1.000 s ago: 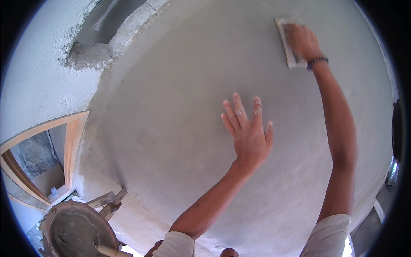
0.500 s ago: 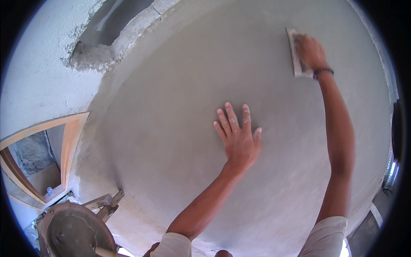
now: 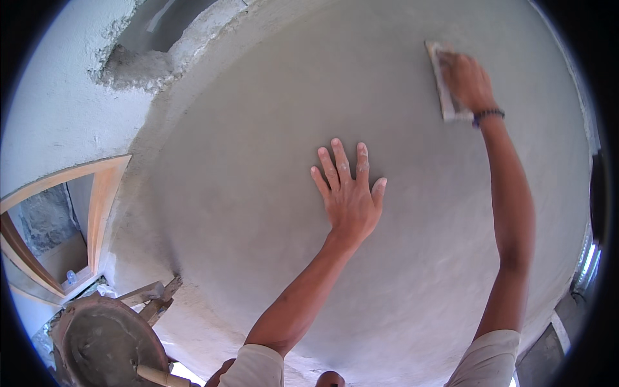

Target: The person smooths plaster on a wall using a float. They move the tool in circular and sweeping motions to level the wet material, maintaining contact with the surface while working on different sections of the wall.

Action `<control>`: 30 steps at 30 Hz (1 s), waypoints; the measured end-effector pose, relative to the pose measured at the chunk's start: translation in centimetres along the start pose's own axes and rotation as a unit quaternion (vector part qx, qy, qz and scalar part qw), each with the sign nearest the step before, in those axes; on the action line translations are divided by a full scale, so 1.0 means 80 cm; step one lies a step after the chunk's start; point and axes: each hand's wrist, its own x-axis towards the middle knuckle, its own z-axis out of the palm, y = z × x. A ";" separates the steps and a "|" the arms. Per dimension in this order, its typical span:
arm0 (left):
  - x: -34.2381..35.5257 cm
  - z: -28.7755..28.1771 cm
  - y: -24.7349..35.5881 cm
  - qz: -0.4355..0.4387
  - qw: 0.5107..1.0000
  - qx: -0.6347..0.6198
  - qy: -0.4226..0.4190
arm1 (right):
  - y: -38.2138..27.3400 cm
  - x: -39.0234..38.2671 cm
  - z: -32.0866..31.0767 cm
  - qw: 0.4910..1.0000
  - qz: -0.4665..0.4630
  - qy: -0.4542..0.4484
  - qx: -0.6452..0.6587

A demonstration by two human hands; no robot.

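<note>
My left hand (image 3: 348, 193) lies open against the smooth grey plastered wall (image 3: 245, 161), fingers spread, with pale smudges on some fingers. At the upper right, my right hand (image 3: 469, 80) is closed on a pale, rectangular float (image 3: 438, 84) held against the plaster; my fingers hide part of its handle, and a dark bracelet circles that wrist. A round pan (image 3: 97, 342) of grey mix sits at the lower left, with a wooden handle (image 3: 161, 377) lying across its rim.
A rough-edged opening (image 3: 142, 64) breaks the wall at the upper left, beside white wall surface (image 3: 51, 109). Below it is a pale wooden frame (image 3: 103, 206) around an opening. Wooden pieces (image 3: 151, 297) jut out behind the pan. A dark shape stands at the far right rim.
My right hand and the float are lower and slightly right compared with a second ago. My left hand has shifted left, still spread. The whole view has shifted slightly.
</note>
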 end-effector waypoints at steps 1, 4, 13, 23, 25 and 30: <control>0.000 -0.001 0.003 0.003 1.000 0.004 0.002 | -0.015 -0.018 -0.011 1.000 0.002 -0.019 -0.007; -0.001 -0.001 0.008 0.010 1.000 0.006 0.004 | -0.051 -0.033 -0.004 0.998 -0.046 -0.016 -0.027; 0.011 0.006 -0.034 -0.049 0.997 0.043 0.040 | 0.085 0.063 0.022 0.997 0.055 -0.015 -0.051; 0.022 -0.016 -0.062 -0.074 0.993 0.075 0.055 | -0.118 -0.214 -0.012 0.986 -0.156 -0.002 0.051; 0.019 -0.013 -0.056 -0.085 0.993 0.066 0.045 | -0.123 -0.153 0.015 0.966 -0.216 0.136 0.048; 0.013 -0.006 -0.060 -0.102 0.993 0.041 0.051 | -0.114 -0.059 0.011 0.992 -0.108 0.022 0.061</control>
